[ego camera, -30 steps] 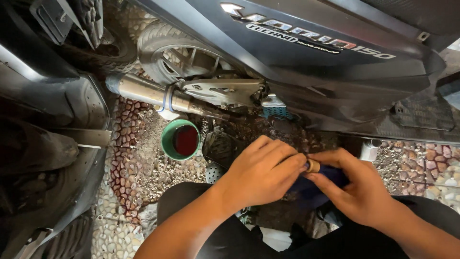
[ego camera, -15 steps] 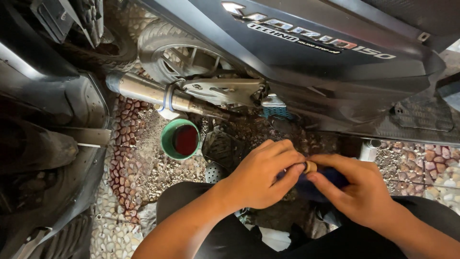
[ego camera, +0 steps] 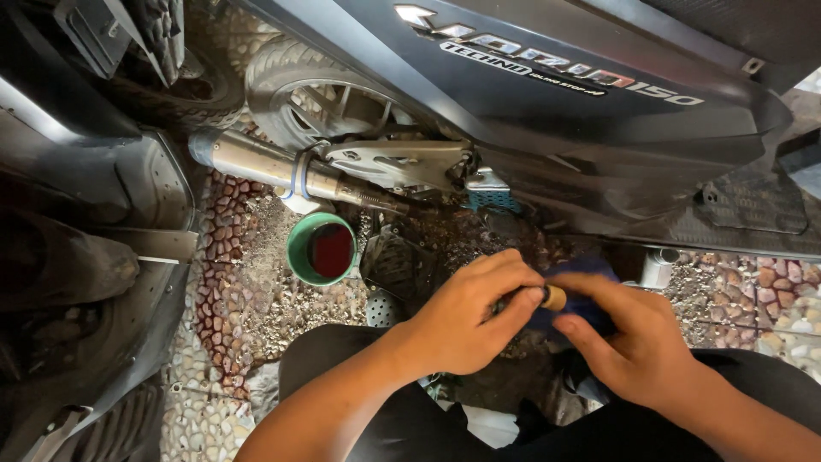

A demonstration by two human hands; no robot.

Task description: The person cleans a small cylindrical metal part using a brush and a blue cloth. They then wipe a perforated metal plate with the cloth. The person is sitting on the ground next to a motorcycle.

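Right now my left hand pinches a small tan-tipped part against the blue cloth cupped in my right hand, its axis seemingly crosswise. Both sit right of the green cup, below the scooter's exhaust pipe.

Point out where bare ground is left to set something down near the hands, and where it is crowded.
Bare pebble ground lies left of the green cup, bordered by the exhaust pipe above and the knee below. Another strip lies right of the right hand. Crowded: dark parts between the cup and the left hand, under the scooter body.
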